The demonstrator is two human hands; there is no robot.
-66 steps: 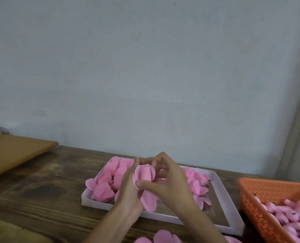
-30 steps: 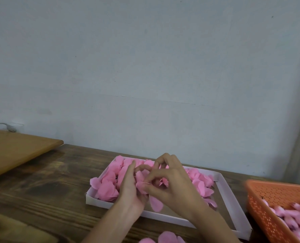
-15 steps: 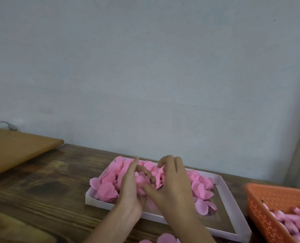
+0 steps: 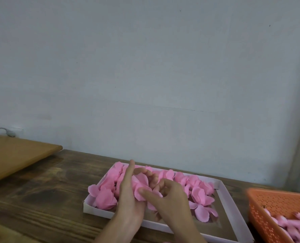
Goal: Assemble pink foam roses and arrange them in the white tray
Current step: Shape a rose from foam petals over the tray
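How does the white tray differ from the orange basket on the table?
The white tray is shallow with solid walls; the orange basket is deeper, with perforated walls. The tray holds open pink petals; the basket holds rolled pink buds. The tray lies beneath the left hand and right hand, which hold a rose; the basket sits apart at the right, cut off by the frame. Both rest on the wooden table.

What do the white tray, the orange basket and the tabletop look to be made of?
White tray: thin folded card by the look, matte, with a brown board floor showing. Orange basket: moulded plastic, its wall perforated in a grid. Table: dark stained wood, grain visible.
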